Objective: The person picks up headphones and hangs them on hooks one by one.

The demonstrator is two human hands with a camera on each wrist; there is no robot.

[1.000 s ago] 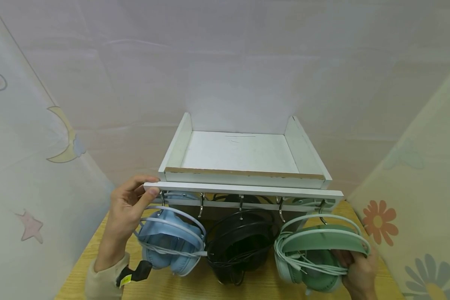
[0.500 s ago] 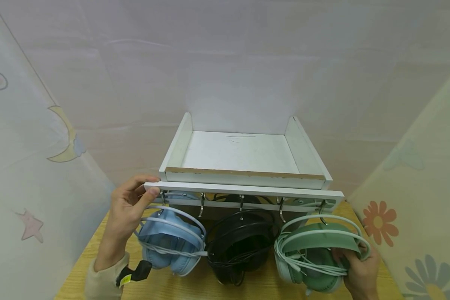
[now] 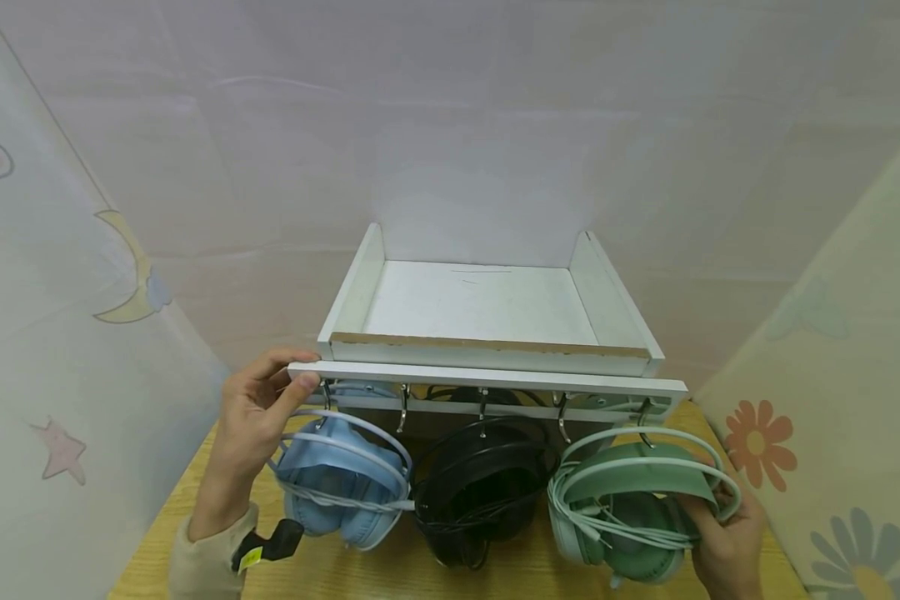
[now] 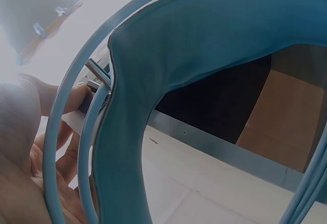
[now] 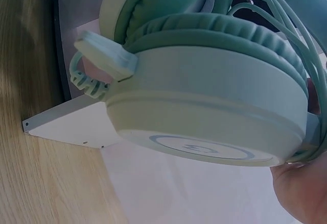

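My left hand [image 3: 249, 421] pinches the left end of the hook rack's white front board [image 3: 487, 375] between thumb and fingers. Just below it, light blue headphones [image 3: 345, 479] hang from the leftmost hook. Black headphones [image 3: 480, 483] hang at the middle. At the right end, green headphones [image 3: 641, 475] with a bundled cord hang by the last hook. My right hand [image 3: 729, 537] grips their right side, the thumb reaching inside the headband. In the right wrist view, a pale green ear cup [image 5: 204, 101] with a short microphone stub hides most of that hand [image 5: 301, 196].
Behind the front board sits the rack's white open-topped tray [image 3: 480, 304]. Bare metal hooks [image 3: 403, 408] show between the headphones. A wooden table [image 3: 375, 579] lies below. Patterned cloth [image 3: 52, 375] hangs on both sides, with a plain pale cloth [image 3: 450, 125] behind.
My right hand has moved slightly right and its thumb shows more inside the green headband. The green headphones have barely shifted. My left hand stays on the board.
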